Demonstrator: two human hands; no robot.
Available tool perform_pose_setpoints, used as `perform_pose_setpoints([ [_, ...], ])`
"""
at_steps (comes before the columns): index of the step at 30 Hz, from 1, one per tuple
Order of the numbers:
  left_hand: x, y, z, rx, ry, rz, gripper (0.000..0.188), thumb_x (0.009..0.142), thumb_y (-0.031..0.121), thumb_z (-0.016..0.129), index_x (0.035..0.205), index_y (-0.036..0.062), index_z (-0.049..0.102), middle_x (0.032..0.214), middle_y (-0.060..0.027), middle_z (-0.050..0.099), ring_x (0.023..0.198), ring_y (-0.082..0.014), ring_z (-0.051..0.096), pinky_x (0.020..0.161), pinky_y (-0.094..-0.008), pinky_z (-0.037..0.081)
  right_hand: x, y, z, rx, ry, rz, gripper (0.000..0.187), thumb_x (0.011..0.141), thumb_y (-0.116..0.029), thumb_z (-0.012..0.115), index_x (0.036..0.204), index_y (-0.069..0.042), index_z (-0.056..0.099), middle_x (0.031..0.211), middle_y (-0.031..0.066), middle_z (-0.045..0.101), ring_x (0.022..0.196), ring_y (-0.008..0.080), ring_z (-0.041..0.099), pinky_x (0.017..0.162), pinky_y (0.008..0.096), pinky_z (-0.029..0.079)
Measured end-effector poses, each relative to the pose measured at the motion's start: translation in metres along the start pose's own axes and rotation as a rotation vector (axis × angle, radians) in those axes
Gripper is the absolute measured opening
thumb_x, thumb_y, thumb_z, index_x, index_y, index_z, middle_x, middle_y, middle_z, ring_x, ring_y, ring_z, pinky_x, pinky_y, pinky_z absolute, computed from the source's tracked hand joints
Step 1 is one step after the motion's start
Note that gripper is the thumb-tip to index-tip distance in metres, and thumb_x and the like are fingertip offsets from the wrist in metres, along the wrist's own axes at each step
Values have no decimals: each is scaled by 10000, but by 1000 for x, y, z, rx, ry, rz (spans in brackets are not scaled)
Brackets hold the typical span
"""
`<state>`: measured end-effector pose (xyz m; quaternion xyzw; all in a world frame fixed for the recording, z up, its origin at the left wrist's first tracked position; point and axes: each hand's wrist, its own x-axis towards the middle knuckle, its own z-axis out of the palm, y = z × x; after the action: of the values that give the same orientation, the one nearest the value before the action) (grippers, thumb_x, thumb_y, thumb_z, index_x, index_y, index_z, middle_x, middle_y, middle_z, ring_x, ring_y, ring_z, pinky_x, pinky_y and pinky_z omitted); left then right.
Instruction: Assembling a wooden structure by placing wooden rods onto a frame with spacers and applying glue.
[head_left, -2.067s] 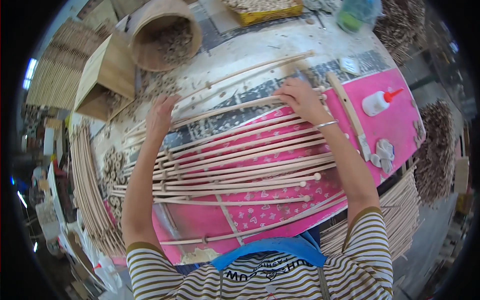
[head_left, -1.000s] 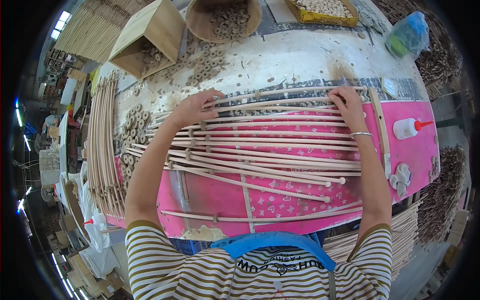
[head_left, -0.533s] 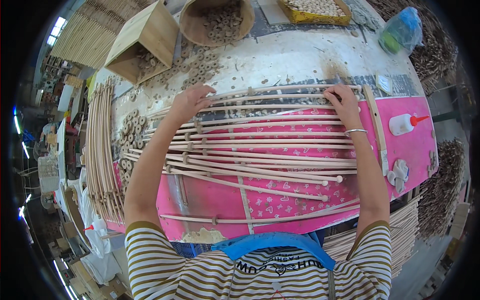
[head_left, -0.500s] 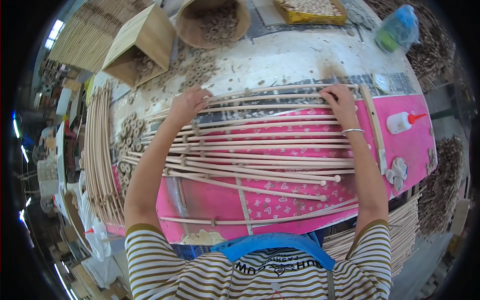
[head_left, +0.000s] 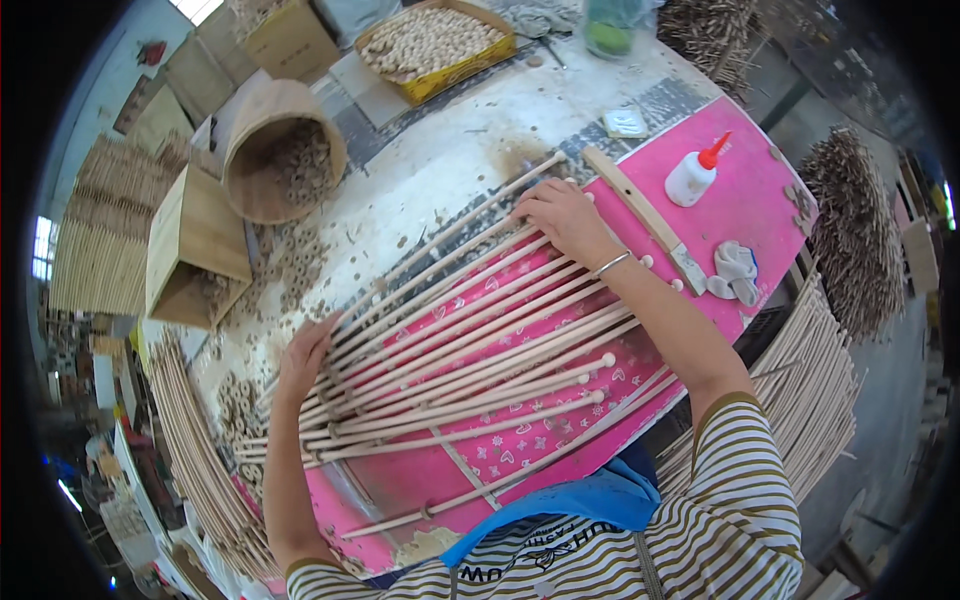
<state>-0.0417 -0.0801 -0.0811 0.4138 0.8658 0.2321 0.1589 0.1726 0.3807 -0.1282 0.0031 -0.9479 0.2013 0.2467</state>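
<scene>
While touching rods [head_left: 450, 370] aligned lengthwise, knob-first, toward the tabletop [head_left: 430, 150] right edge, curls fingers [head_left: 533, 207] of right hand [head_left: 565, 222] and left hand [head_left: 303, 358]; cannot tell if gripping.

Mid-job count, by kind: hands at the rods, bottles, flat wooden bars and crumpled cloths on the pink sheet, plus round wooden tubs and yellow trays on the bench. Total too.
Hands at the rods: 2, left hand and right hand
White bottle: 1
Flat wooden bar: 1
Crumpled cloth: 1
Round wooden tub: 1
Yellow tray: 1
Total: 7
</scene>
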Motion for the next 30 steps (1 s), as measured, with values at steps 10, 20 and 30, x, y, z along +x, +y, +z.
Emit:
perform_pose_setpoints([
  [10, 5, 1, -2, 221, 71, -14, 375, 971, 48, 582, 1313, 136, 710, 1001, -103, 637, 884, -289, 628, 790, -352, 504, 3, 58, -31, -235, 176, 243, 132, 847, -24, 671, 911, -126, 725, 956, 47, 659, 991, 281, 602, 889, 411, 503],
  [20, -15, -8, 11, 225, 281, 89, 378, 949, 24, 591, 1287, 130, 723, 954, -103, 598, 839, -283, 605, 800, -383, 498, -26, 43, -58, 99, -31, 290, 283, 928, -79, 685, 1202, -143, 715, 1058, 79, 594, 944, 258, 658, 820, 358, 546],
  [30, 11, 8, 27, 63, 166, 94, 347, 924, 2, 605, 1207, 126, 763, 924, -90, 593, 890, -269, 604, 799, -346, 490, -18, 58, -54, -19, 157, 386, 108, 881, -86, 672, 959, -132, 730, 887, 56, 630, 925, 271, 644, 768, 412, 533],
])
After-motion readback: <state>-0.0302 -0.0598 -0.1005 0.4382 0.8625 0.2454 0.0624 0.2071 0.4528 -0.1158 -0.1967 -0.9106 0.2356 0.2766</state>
